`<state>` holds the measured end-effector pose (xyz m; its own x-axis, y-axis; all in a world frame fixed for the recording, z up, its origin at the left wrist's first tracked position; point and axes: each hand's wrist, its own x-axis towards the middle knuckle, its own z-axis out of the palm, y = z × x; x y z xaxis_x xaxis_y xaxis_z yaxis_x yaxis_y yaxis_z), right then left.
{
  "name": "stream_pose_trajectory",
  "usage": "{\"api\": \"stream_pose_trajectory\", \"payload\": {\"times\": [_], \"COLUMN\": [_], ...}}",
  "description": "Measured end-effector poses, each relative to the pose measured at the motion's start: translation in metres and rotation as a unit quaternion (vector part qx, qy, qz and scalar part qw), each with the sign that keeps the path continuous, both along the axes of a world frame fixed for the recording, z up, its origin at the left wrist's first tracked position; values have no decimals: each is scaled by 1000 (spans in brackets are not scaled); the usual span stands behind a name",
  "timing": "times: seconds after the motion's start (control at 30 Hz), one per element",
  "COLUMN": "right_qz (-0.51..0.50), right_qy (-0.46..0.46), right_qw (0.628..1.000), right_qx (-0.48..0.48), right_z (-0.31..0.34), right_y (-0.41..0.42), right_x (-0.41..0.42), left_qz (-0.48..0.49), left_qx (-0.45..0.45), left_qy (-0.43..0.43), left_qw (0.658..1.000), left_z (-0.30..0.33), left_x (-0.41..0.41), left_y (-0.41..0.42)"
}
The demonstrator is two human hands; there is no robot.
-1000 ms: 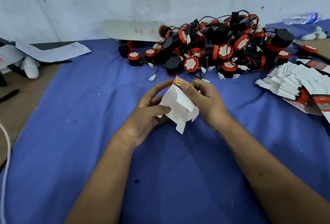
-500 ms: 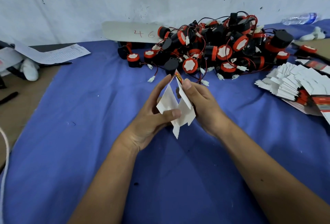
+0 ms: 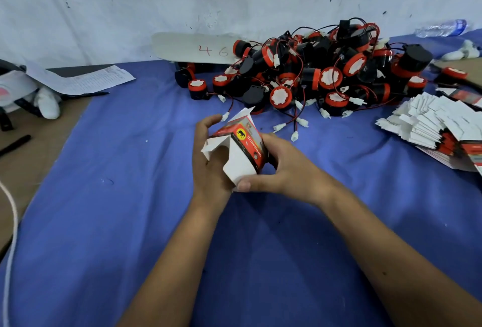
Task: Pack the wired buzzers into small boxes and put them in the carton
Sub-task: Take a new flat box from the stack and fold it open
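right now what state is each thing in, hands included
small red and white cardboard box: partly opened up, flaps loose, held off the blue cloth
left hand: grips the box's left side
right hand: grips the box's right side
pile of black and red wired buzzers: loose, tangled, unpacked
stack of flat white box blanks: unfolded, fanned out
clear plastic bottle: lying on its side

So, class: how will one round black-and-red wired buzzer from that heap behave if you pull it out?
Each round black-and-red wired buzzer looks rigid and might roll. Its thin wires look floppy and tangled, so neighbours in the heap would probably drag along.
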<state>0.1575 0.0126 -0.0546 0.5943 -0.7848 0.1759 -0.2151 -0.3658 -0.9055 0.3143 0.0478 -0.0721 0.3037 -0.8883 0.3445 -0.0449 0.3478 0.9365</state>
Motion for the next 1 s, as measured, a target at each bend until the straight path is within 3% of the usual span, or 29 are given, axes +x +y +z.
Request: {"api": "stream_pose_trajectory", "payload": {"times": [0.23,0.3,0.4,0.43,0.53,0.63,0.7,0.9,1.0], "right_qz": [17,10,-10,-15,-27,-9,36,64,44], "right_qy": [60,41,9,2,-59,-195,-231,-217,-235], "right_qw": [997,999,999,999,998,979,966,962,957], "right_qx": [-35,-30,-30,-30,-6,66,111,151,166], "right_z": [-3,-4,-5,-6,-7,-1,2,3,1], "right_y": [5,4,2,1,-3,-6,-5,1,1], "right_x": [5,7,6,5,2,-3,-6,-2,3], "left_qz": [50,46,31,16,-107,-276,-339,-286,-228], "left_qx": [35,25,-10,-4,53,103,107,99,76], "left_qy": [223,191,5,-16,68,144,150,92,109], "left_qw": [973,980,999,1000,991,945,923,949,965], "left_z": [8,7,5,4,7,8,8,9,12], "left_x": [-3,-1,-2,-3,0,11,12,-2,-6], "left_y": [0,-1,-3,-3,-6,-5,-2,1,1]}}
